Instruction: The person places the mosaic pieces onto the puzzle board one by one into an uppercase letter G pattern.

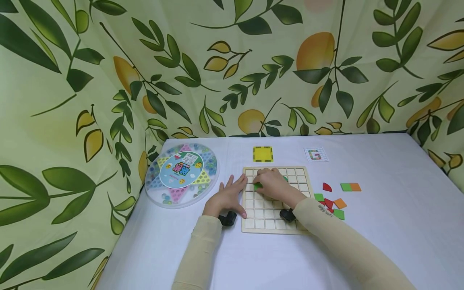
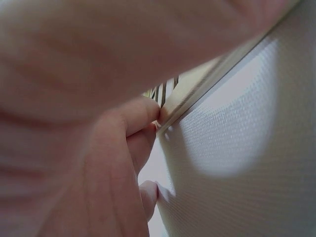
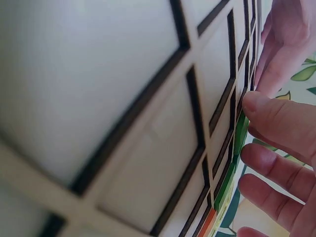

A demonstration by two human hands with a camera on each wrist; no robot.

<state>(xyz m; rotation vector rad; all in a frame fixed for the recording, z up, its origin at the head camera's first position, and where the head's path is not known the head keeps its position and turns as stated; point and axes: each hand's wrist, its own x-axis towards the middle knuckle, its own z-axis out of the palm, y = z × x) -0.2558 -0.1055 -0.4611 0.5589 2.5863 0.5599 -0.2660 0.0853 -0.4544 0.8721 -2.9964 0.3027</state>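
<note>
A square wooden grid board [image 1: 266, 225] lies on the table. My left hand [image 1: 227, 200] steadies its left side, fingers spread and thumb and fingertips at the frame; in the left wrist view the fingers touch the board's edge [image 2: 190, 94]. Over the upper left cells, my right hand [image 1: 274, 184] pinches a small green tile [image 1: 257, 186] between thumb and fingertips. In the right wrist view that green tile [image 3: 240, 129] sits at the thumb tip, low against the grid. Another green piece [image 1: 286, 178] shows on the board beyond the right hand, which hides the cells below it.
Right of the board lie loose red, green and orange pieces, among them a red quarter-round [image 1: 327, 187] and an orange square [image 1: 340, 203]. Behind stand a yellow square frame [image 1: 262, 154] and a pattern card [image 1: 316, 154]. A round marble game box [image 1: 203, 193] lies at left.
</note>
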